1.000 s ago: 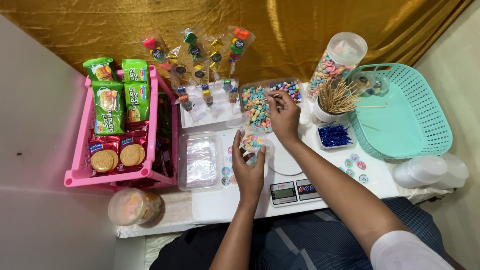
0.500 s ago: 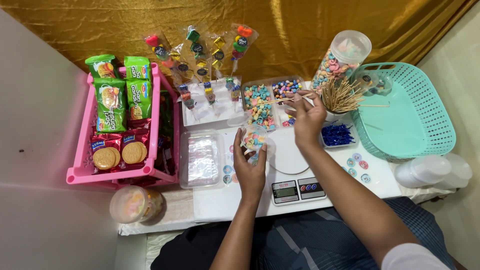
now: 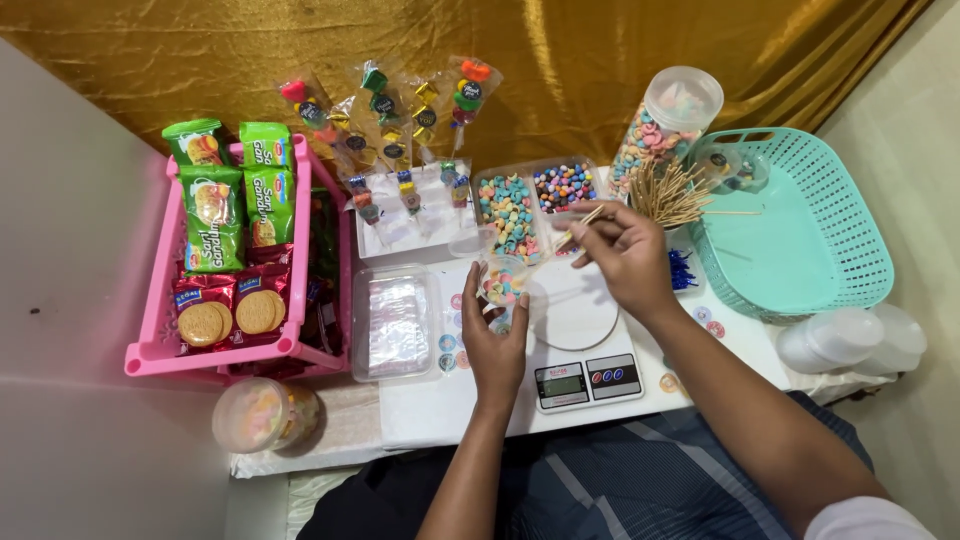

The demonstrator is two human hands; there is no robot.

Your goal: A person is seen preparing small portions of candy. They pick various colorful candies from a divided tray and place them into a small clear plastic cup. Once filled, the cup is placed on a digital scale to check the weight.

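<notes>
The left hand (image 3: pixel 493 335) is curled around a small clear cup of pastel candies (image 3: pixel 503 280), just left of the kitchen scale (image 3: pixel 578 335). The right hand (image 3: pixel 620 252) pinches a wooden skewer (image 3: pixel 578 226) between fingertips, above the compartmented candy tray (image 3: pixel 528 205).

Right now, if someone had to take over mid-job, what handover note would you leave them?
Left hand: holds a small clear bag of candy over the table.
Right hand: pinches one wooden skewer, tip toward the bag.
Skewer bundle stands beside the teal basket; candy tray is behind the bag; the scale is in front.
Done: wrapped candy sticks stand in the white block.
Left: skewer not yet in the bag.
</notes>
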